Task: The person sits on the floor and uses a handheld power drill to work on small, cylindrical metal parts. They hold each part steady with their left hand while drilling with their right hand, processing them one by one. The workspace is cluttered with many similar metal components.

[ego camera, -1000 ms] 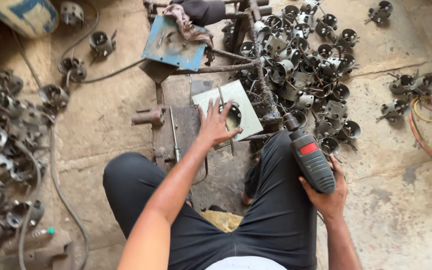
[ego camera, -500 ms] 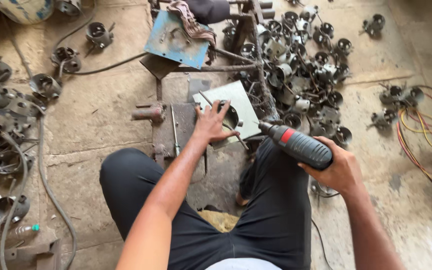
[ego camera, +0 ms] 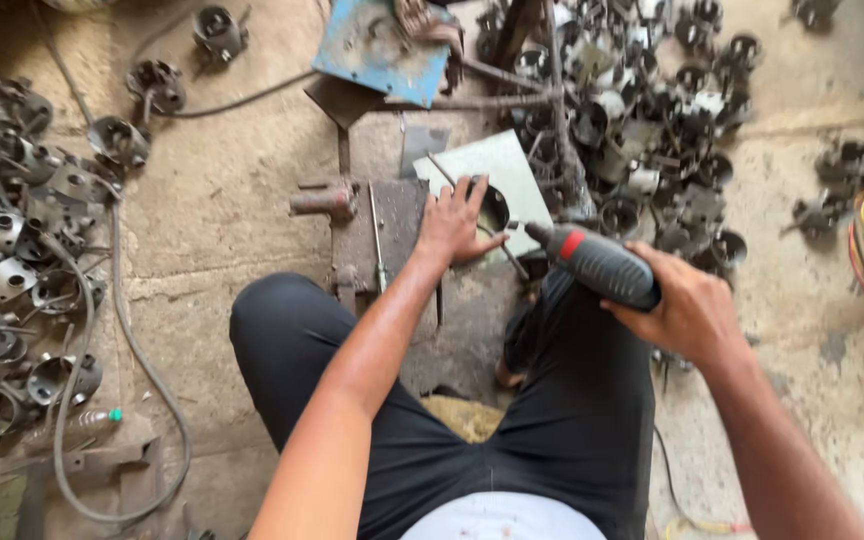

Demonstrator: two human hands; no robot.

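Left hand [ego camera: 452,222] flat on plate [ego camera: 497,178], fingers spread, pinning it to steel block [ego camera: 392,225] on floor. Right hand [ego camera: 687,310] clenched round drill [ego camera: 597,265], bit angled toward plate hole, just beside left fingers.

Bare floor [ego camera: 242,215] left of the metal block [ego camera: 392,235] lets a hand pass; piled metal parts [ego camera: 652,110] crowd its right
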